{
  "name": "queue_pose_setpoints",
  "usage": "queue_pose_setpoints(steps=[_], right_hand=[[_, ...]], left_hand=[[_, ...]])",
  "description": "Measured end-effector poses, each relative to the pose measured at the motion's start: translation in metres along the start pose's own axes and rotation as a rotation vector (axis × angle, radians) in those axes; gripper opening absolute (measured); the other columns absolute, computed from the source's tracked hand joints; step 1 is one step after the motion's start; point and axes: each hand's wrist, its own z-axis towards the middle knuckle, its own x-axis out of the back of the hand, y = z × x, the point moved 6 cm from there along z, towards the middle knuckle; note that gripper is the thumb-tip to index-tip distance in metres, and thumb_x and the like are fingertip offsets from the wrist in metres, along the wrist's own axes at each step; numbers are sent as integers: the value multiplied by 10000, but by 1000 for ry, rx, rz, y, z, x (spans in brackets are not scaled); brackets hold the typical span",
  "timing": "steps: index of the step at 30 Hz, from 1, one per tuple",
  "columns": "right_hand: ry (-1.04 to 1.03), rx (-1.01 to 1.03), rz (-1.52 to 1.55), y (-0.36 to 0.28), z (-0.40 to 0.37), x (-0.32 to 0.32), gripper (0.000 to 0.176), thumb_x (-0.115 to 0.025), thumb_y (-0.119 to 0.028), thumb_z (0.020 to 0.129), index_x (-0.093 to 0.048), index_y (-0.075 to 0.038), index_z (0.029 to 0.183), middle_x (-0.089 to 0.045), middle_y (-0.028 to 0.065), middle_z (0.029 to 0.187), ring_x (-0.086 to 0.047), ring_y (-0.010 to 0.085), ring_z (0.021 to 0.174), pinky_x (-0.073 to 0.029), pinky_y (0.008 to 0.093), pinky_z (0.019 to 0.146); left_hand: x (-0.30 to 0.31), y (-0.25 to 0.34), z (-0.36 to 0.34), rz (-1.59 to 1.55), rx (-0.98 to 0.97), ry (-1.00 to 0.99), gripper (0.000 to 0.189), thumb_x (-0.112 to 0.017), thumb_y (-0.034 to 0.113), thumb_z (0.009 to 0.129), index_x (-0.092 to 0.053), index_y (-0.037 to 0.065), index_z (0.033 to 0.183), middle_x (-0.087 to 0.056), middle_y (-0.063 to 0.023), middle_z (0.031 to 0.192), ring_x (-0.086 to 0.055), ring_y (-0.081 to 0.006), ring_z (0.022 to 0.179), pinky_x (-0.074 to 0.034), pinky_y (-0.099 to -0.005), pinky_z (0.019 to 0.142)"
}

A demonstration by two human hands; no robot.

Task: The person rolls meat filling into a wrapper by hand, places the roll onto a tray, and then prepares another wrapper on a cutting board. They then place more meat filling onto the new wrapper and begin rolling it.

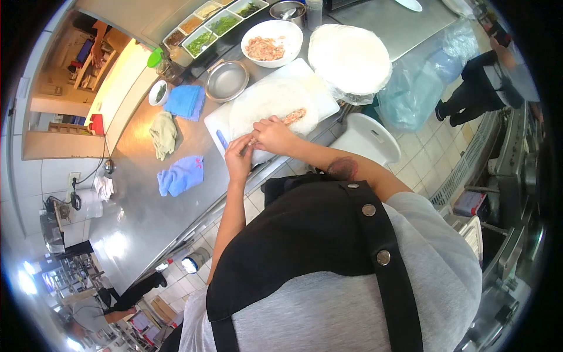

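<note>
A thin round white wrapper sheet [246, 108] lies on a white cutting board [329, 107]. Across it runs a strip of minced meat [295, 116], its middle covered by my right hand [272, 135]. That hand is closed, fingers curled down over the strip. My left hand [238, 157] pinches at the strip's near-left end, fingertips almost touching those of the right. A bit of meat shows between the two hands. Close to my left hand, a blue handle-like piece [221, 139] rests on the board. Beyond the board stands a white bowl [296, 36] of minced meat.
A stack of round white wrappers [349, 58] on plastic sits right of the board. A metal bowl [227, 81], trays of chopped greens [223, 24] and folded cloths [180, 175] are on the steel counter [135, 217]. A person [489, 82] stands at far right.
</note>
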Motion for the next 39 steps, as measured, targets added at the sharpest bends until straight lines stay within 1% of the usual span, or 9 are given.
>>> queue_pose_setpoints(steps=[7, 10, 15, 18, 20, 22, 26, 33, 39], right_hand=[[-90, -151, 4, 60, -33, 37, 214, -740, -285, 726, -672, -138, 866, -600, 32, 917, -594, 200, 935, -401, 414, 855], [41, -162, 59, 96, -56, 63, 170, -727, -223, 737, -689, -136, 879, -608, 34, 913, -601, 213, 898, -412, 402, 842], [88, -278, 455, 118, -77, 87, 314, -772, -163, 713, -696, -128, 1015, -614, 62, 1000, -578, 245, 1006, -437, 380, 857], [66, -181, 279, 103, -91, 88, 392, -777, -174, 708, -682, -152, 1088, -599, 54, 1061, -554, 232, 1054, -422, 382, 869], [42, -93, 234, 87, -95, 84, 422, -777, -177, 702, -674, -160, 1111, -590, 42, 1081, -546, 223, 1061, -411, 383, 882], [1, 7, 126, 74, -98, 76, 486, -760, -177, 699, -648, -185, 1172, -574, 12, 1104, -525, 196, 1074, -379, 377, 896], [25, 28, 42, 75, -97, 66, 424, -734, -173, 720, -672, -188, 1139, -579, -7, 1075, -529, 188, 1051, -377, 364, 872], [57, -30, 273, 83, -84, 76, 186, -728, -147, 755, -736, -161, 940, -624, -20, 979, -555, 188, 983, -386, 357, 851], [100, -165, 401, 112, -40, 85, 86, -742, -174, 763, -727, -127, 833, -669, 31, 808, -606, 233, 850, -464, 366, 761]], left_hand=[[0, -6, -5, -49, 78, 6, 309, -700, -38, 756, -713, 44, 1054, -692, -112, 1085, -635, -259, 1013, -502, -334, 895], [0, -8, -10, -44, 68, 30, 370, -716, -12, 747, -682, 42, 1112, -663, -134, 1150, -625, -278, 1024, -489, -339, 909], [12, 19, -36, 54, -5, 191, 534, -739, 32, 737, -592, 52, 1250, -570, -150, 1291, -574, -305, 1101, -446, -368, 956], [10, 28, -54, 230, -22, 169, 543, -742, 63, 732, -584, 68, 1252, -550, -127, 1285, -537, -292, 1141, -396, -413, 990], [1, 39, -61, 333, -192, 10, 494, -735, 80, 722, -613, 87, 1201, -576, -91, 1186, -535, -261, 1119, -357, -441, 989], [-3, 36, -59, 362, -206, -15, 475, -729, 81, 719, -620, 93, 1181, -577, -77, 1152, -542, -247, 1093, -355, -435, 971], [-6, 34, -52, 402, -276, -42, 392, -712, 68, 723, -652, 104, 1109, -587, -37, 1073, -560, -217, 1029, -358, -417, 921], [0, 46, -39, 318, -274, 22, 283, -713, 52, 705, -679, 107, 981, -618, -34, 981, -571, -222, 986, -355, -405, 922], [21, 27, 7, 159, -61, 197, 132, -702, 75, 763, -691, 94, 894, -647, -56, 892, -583, -248, 946, -377, -413, 902]])
